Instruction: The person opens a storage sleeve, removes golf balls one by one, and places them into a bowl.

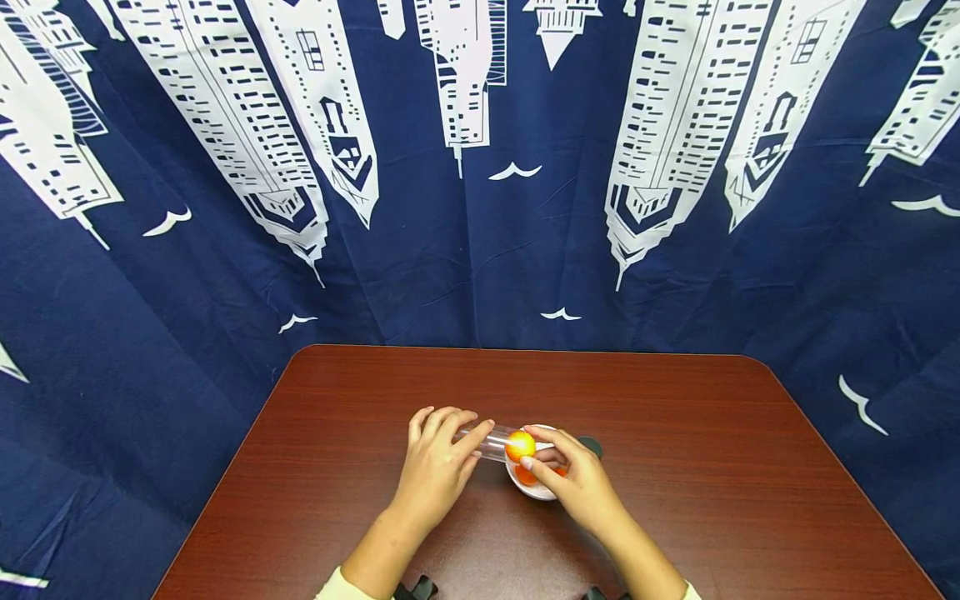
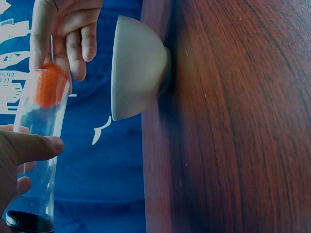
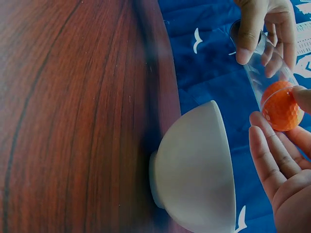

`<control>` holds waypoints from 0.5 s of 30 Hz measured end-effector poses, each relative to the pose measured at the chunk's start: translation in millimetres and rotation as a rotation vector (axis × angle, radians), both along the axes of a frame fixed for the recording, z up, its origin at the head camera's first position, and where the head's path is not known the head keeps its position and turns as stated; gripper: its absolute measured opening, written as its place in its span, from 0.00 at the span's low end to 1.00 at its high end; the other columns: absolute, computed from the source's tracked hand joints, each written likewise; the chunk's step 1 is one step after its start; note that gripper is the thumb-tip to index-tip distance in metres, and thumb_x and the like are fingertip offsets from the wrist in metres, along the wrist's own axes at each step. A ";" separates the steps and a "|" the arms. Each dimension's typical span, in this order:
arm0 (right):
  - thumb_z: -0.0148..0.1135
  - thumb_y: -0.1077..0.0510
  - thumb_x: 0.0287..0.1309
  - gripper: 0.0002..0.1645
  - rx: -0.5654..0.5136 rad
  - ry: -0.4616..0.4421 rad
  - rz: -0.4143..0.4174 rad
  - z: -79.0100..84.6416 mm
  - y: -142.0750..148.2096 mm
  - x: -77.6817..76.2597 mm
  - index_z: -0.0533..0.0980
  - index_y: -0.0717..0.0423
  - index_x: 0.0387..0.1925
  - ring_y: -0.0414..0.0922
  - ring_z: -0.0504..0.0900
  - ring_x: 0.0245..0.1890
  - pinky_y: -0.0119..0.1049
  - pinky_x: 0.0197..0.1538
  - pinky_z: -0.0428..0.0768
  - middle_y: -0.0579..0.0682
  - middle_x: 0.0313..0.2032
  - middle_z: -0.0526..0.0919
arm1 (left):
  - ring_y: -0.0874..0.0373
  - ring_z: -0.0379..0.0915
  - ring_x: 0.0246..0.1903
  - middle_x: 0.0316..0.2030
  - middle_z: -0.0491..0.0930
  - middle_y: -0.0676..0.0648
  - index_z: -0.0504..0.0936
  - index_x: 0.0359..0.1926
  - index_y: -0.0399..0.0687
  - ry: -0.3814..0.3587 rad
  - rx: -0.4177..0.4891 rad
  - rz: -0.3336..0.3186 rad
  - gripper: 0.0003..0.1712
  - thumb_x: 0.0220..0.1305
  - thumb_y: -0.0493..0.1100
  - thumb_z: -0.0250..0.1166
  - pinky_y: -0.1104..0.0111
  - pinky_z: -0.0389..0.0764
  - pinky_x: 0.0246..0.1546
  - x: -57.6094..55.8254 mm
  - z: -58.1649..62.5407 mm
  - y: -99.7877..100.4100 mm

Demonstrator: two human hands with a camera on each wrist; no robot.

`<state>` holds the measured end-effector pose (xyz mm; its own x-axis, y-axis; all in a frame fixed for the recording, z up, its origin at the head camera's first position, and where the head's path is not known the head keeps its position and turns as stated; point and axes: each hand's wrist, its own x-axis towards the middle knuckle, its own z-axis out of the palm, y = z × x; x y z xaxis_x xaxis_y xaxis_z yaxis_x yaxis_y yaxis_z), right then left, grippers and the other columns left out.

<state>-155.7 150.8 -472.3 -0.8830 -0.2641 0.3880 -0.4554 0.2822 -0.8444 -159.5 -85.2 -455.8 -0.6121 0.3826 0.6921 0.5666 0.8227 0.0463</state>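
Observation:
My left hand (image 1: 437,467) grips a clear plastic tube (image 1: 494,444), held nearly level above the table. A black cap (image 2: 29,222) closes the tube's end at the left hand's side. At the other end, an orange dimpled golf ball (image 3: 278,109) sits partly inside the mouth. Thumb and fingers of my right hand (image 1: 577,483) pinch that ball. Below, a white bowl (image 1: 537,492) stands on the table with more orange balls (image 1: 526,476) in it; the right hand partly hides them, so I cannot tell how many.
A dark green round thing (image 1: 592,445) lies just behind the bowl to the right, partly covered by the right hand. The brown wooden table (image 1: 360,392) ends at a dark blue curtain (image 1: 480,250) printed with white buildings and birds. Small black objects (image 1: 424,587) show at the near edge.

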 end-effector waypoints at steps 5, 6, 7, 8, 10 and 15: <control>0.68 0.58 0.63 0.25 -0.020 -0.014 0.020 -0.1 0.9 0.6 0.77 0.53 0.61 0.43 0.86 0.43 0.30 0.46 0.86 0.54 0.52 0.83 | 0.53 0.74 0.56 0.53 0.80 0.53 0.84 0.56 0.63 0.000 -0.006 0.003 0.34 0.45 0.42 0.82 0.48 0.67 0.62 0.2 -0.3 0.6; 0.68 0.58 0.63 0.25 -0.020 -0.020 0.020 -0.2 1.2 0.7 0.77 0.52 0.61 0.42 0.86 0.43 0.30 0.46 0.86 0.53 0.52 0.83 | 0.53 0.74 0.56 0.53 0.80 0.53 0.84 0.56 0.63 0.000 -0.005 0.001 0.34 0.45 0.42 0.82 0.48 0.67 0.62 0.1 -0.3 0.7; 0.68 0.58 0.63 0.25 -0.020 -0.018 0.020 -0.1 1.2 0.7 0.77 0.52 0.61 0.42 0.86 0.43 0.30 0.46 0.86 0.54 0.52 0.83 | 0.53 0.74 0.56 0.53 0.80 0.53 0.84 0.56 0.63 0.001 -0.002 -0.001 0.34 0.45 0.42 0.82 0.48 0.67 0.62 0.0 -0.4 0.7; 0.68 0.58 0.63 0.24 -0.022 -0.021 0.020 -0.2 1.4 0.8 0.77 0.52 0.61 0.42 0.86 0.43 0.30 0.46 0.86 0.54 0.51 0.83 | 0.53 0.74 0.56 0.53 0.80 0.52 0.84 0.56 0.63 0.002 0.000 -0.002 0.34 0.45 0.42 0.82 0.48 0.67 0.62 0.1 -0.4 0.8; 0.68 0.58 0.63 0.24 -0.022 -0.022 0.020 -0.5 1.5 0.7 0.77 0.52 0.61 0.41 0.86 0.44 0.30 0.46 0.86 0.53 0.51 0.83 | 0.53 0.74 0.56 0.53 0.81 0.52 0.84 0.56 0.63 0.002 0.006 -0.006 0.34 0.45 0.42 0.82 0.48 0.67 0.62 0.1 -0.7 0.9; 0.68 0.58 0.63 0.24 -0.030 -0.020 0.018 -1.6 0.8 0.3 0.77 0.52 0.60 0.40 0.86 0.44 0.30 0.46 0.86 0.53 0.51 0.83 | 0.53 0.74 0.56 0.53 0.81 0.52 0.84 0.56 0.62 -0.006 0.015 -0.003 0.34 0.45 0.42 0.82 0.48 0.67 0.62 0.6 -2.2 1.4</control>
<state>-155.3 151.6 -473.9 -0.8859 -0.2684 0.3783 -0.4431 0.2488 -0.8613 -158.9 -83.9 -458.0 -0.6152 0.3743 0.6939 0.5689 0.8201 0.0620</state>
